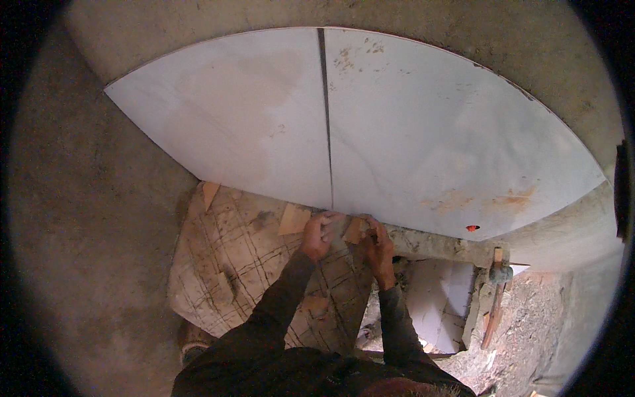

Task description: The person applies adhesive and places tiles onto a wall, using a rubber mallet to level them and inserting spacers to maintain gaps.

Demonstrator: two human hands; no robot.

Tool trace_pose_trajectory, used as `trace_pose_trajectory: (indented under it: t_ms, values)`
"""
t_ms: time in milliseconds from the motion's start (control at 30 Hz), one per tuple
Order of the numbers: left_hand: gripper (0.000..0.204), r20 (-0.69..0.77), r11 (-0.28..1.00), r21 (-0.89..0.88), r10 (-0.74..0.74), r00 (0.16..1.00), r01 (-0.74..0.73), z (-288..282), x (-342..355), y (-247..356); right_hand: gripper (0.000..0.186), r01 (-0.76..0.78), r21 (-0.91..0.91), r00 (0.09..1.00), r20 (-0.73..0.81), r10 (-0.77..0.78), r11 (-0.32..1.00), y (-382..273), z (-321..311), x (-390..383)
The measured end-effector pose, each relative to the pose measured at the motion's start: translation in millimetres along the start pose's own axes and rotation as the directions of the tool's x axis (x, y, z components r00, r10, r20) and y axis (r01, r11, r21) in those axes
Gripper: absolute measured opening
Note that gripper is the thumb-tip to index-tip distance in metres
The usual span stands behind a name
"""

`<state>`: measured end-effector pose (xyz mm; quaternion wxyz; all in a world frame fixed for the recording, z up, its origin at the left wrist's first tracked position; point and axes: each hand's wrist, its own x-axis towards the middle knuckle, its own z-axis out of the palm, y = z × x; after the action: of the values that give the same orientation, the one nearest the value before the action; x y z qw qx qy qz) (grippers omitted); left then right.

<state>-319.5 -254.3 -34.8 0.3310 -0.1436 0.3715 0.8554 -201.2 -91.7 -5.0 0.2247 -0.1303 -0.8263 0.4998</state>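
Observation:
Two large white wall tiles stand against the wall, a dark upright joint between them. Just below that joint, at their bottom edge, is my left hand, its fingers curled together; whatever they hold, if anything, is hidden. Beside it on the right, my right hand pinches a small tan flat piece close to the tiles' lower edge. Another tan flat piece lies left of my left hand, against the tiles. Under both hands spreads a pale ledge scored with crossing lines.
A mallet with a wooden handle rests on the right rim of a square opening. Above it, an orange-red fitting shows through a hole in the right tile. Another tan shard lies at the ledge's far left corner. Rubble covers the right-hand ground.

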Motion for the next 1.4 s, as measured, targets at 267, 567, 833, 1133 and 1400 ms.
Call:
trace_pose_trajectory:
  t_ms: [267,567,833,1133,1400]
  values:
    - [0.032,0.123,0.843,0.37,0.371,0.92,-0.39,-6.7,-1.1,0.6,0.02,-0.232,0.407,0.973,0.109,0.205,0.883,6.1,1.7,-3.4]
    - [0.024,0.45,0.375,0.69,0.449,0.772,-0.62,-51.1,28.3,-20.0,0.017,-0.225,0.495,0.971,0.19,0.148,0.84,37.5,1.1,2.6]
    - [0.029,0.053,1.0,-0.003,0.016,0.998,-0.015,-9.5,12.8,-0.5,0.019,-0.377,0.425,0.92,0.272,0.281,0.823,10.9,-12.5,2.6]
    - [0.03,0.049,0.997,0.059,0.049,0.998,-0.052,0.8,7.5,4.2,0.022,-0.259,0.422,0.964,0.175,0.202,0.869,13.0,-6.1,10.0]
    - [0.028,0.303,0.688,0.506,0.424,0.854,-0.521,-43.5,44.3,-38.9,0.03,-0.165,0.375,0.984,0.132,0.123,0.912,96.1,4.1,-11.9]
